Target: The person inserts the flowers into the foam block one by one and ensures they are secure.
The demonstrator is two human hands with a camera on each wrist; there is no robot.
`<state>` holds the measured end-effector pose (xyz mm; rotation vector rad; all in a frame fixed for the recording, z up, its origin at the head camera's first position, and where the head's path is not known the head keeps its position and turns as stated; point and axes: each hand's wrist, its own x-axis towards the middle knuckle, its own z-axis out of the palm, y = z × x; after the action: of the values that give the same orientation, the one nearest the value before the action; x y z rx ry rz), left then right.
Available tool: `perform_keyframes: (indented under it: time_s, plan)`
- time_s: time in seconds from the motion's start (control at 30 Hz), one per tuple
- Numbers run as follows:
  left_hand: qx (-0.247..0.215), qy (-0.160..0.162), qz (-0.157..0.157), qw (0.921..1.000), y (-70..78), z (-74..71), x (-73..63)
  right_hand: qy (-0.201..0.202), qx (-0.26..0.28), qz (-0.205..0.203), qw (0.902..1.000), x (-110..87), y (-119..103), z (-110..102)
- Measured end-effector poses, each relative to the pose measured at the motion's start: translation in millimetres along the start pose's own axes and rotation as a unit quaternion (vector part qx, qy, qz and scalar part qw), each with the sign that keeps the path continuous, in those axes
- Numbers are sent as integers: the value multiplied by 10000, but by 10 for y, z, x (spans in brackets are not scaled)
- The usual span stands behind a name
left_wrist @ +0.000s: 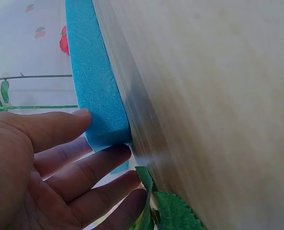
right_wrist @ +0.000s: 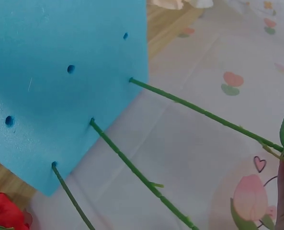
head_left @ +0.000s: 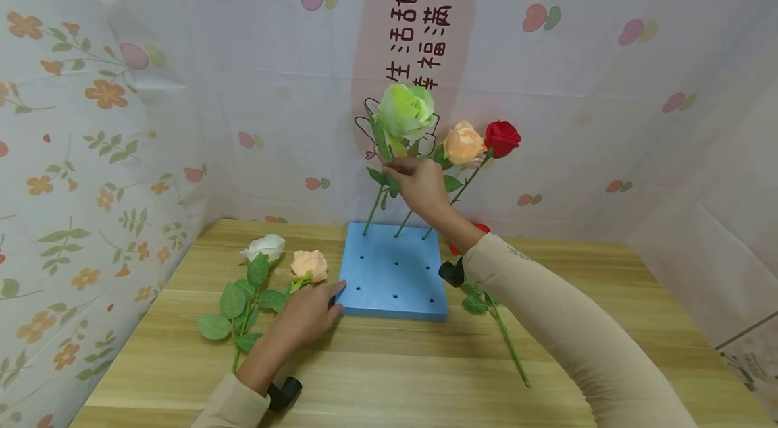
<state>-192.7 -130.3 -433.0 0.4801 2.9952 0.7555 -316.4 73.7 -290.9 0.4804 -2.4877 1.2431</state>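
My right hand [head_left: 419, 185] pinches the stem of a pale green rose [head_left: 406, 111], just below its bloom. That green stem [right_wrist: 204, 112] runs down into the back-left hole of a blue foam board [head_left: 389, 279]. A peach rose [head_left: 464, 144] stands in the back-middle hole, and a red rose [head_left: 503, 138] leans rightward from the back-right one. At the board's front-left corner, my left hand [head_left: 306, 313] rests its thumb and fingertips against the edge, fingers loosely extended. In the left wrist view, green leaves [left_wrist: 177, 211] lie beside its lower fingertips.
Left of the board lie a white rose [head_left: 267, 248] and another peach rose [head_left: 310, 264], with leafy stems. Another red rose [head_left: 480, 228] lies on the wooden table [head_left: 377, 374] at right, partly hidden by my right forearm. A printed curtain [head_left: 273, 77] hangs behind.
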Motion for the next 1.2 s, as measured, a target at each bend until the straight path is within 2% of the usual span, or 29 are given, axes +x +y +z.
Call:
perform_keyframes:
  time_s: [0.27, 0.53, 0.77, 0.83, 1.07, 1.2]
  plan:
    - [26, 0, 45, 10000, 7, -6, -2, 178, -11, 812, 9965, 223, 62, 57]
    - [111, 71, 74, 9999, 7, -1, 20, 335, -31, 957, 9948, 345, 96, 78]
    - [140, 7, 63, 9999, 0, 7, 18, 202, -22, 1321, 9910, 288, 99, 100]
    - [131, -8, 73, 9999, -3, 10, 15, 196, -92, 1307, 9912, 248, 100, 100]
    - [113, -96, 67, 9999, 1, -23, 3, 348, -305, 729, 9963, 144, 103, 62]
    - [103, -219, 70, 9997, 4, -32, -7, 372, -195, 835, 9956, 94, 120, 13]
